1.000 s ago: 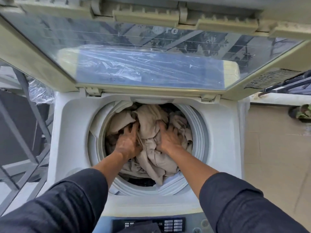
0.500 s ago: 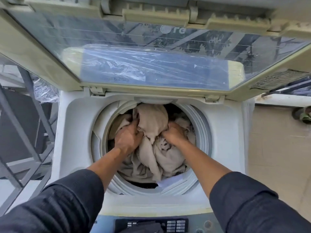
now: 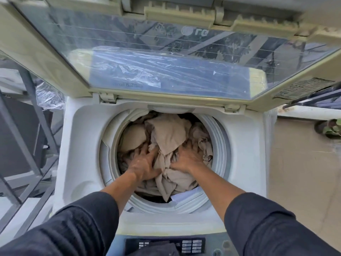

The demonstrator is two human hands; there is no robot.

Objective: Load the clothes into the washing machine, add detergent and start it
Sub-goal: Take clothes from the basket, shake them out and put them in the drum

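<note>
A white top-loading washing machine (image 3: 245, 145) stands below me with its glass lid (image 3: 166, 58) raised upright at the back. Beige clothes (image 3: 169, 132) fill the round drum (image 3: 220, 150) in a crumpled heap. My left hand (image 3: 145, 163) lies flat on the left of the heap with fingers spread. My right hand (image 3: 188, 157) presses the right of the heap, fingers spread, some tucked under a fold. Neither hand grips cloth. The control panel (image 3: 166, 244) with small buttons runs along the near edge. No detergent is in view.
A grey metal frame (image 3: 27, 145) and crumpled clear plastic (image 3: 49, 97) stand to the left of the machine. Beige floor tiles (image 3: 302, 178) lie to the right, with a small potted plant (image 3: 332, 126) at the far right edge.
Both hands were closed on bunches of cloth half a second ago; now their fingers are spread and they press flat on the heap, a little lower in the drum.
</note>
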